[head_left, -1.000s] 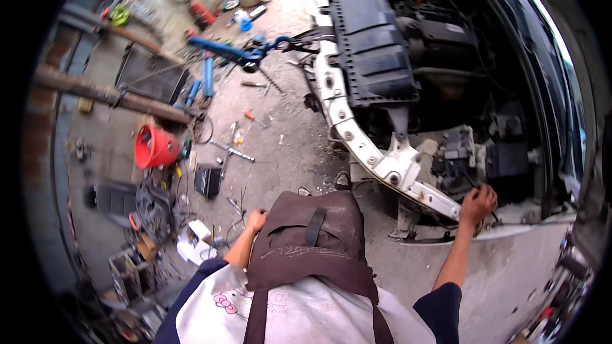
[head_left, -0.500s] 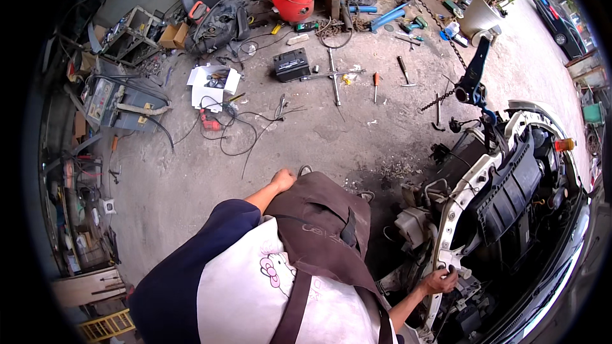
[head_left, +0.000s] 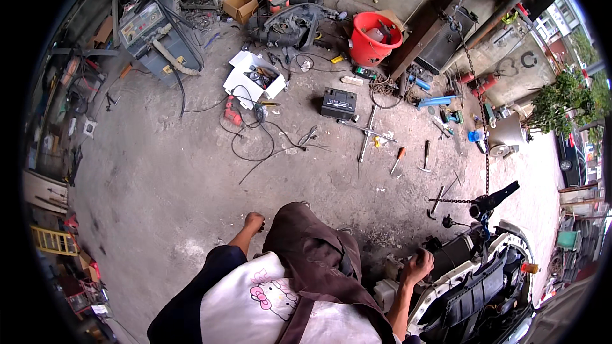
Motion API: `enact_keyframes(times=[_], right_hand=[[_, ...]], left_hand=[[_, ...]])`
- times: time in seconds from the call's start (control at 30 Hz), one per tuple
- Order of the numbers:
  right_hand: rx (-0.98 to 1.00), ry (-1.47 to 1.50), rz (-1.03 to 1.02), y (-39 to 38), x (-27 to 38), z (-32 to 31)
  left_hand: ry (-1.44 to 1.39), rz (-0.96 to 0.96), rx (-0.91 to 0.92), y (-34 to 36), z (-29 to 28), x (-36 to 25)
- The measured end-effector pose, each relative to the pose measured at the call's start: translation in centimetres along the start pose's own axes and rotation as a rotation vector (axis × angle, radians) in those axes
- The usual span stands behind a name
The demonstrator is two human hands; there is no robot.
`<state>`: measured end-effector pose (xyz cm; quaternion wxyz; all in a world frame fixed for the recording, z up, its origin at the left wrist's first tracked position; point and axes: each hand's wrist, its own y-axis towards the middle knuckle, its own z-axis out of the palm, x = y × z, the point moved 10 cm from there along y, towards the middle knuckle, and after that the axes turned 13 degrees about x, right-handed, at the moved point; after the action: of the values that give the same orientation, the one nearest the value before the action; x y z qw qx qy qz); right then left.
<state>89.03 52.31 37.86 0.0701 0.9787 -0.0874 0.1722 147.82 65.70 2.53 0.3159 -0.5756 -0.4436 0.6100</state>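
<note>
My left hand [head_left: 254, 222] hangs beside the brown apron [head_left: 306, 236] over the concrete floor, its fingers curled in, with nothing showing in them. My right hand [head_left: 419, 266] is raised by the stripped front end of a car [head_left: 415, 309], fingers bent and closed. Dark patches show at its fingertips; whether it grips something small cannot be made out. Nearest to it are a black radiator-like part [head_left: 454, 255] and a whitish plastic tank [head_left: 385, 293]. Past them lies the open engine bay with a black ribbed cover [head_left: 475, 296].
On the floor ahead lie a car battery [head_left: 338, 103], a cross wrench [head_left: 368, 132], a screwdriver [head_left: 398, 159], a hammer [head_left: 427, 156] and a red corded drill [head_left: 232, 112]. A white box [head_left: 239, 83] and red bucket [head_left: 374, 41] stand behind. A chain [head_left: 487, 165] hangs over the car's front.
My view has swung rightward and up toward the yard. My right hand has come off the car's white front frame and moved forward. My left hand has moved away from the apron.
</note>
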Motion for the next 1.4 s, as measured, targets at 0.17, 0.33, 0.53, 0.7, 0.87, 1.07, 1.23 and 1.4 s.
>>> enact_keyframes(times=[0.17,0.33,0.53,0.7,0.87,1.07,1.23,1.4], right_hand=[[0.166,0.294,0.029,5.5,3.0,5.2],[0.671,0.395,0.154,1.5,1.8,17.0],[1.03,0.228,0.425,-13.9,-8.6,24.6],[1.205,0.211,0.679,-13.5,-11.9,28.3],[1.214,0.489,0.867,-0.4,-8.3,35.9],[0.92,0.513,0.342,38.2,3.9,44.3],[0.624,0.659,0.028,62.4,24.4,39.8],[0.743,0.761,-0.248,64.5,40.6,34.1]], left_hand=[[0.744,0.014,0.047,2.9,-0.5,5.1],[0.556,0.254,0.042,5.9,-0.4,5.8],[0.32,0.101,0.05,8.4,-1.7,-4.9],[0.156,0.039,-0.026,10.1,-3.3,-9.5],[0.092,0.033,-0.044,11.6,-5.0,-21.4],[0.388,0.176,-0.061,13.0,-5.8,-37.2],[0.268,0.321,-0.142,14.6,-3.9,-47.3],[-0.072,0.086,-0.14,23.3,-8.1,-45.0]])
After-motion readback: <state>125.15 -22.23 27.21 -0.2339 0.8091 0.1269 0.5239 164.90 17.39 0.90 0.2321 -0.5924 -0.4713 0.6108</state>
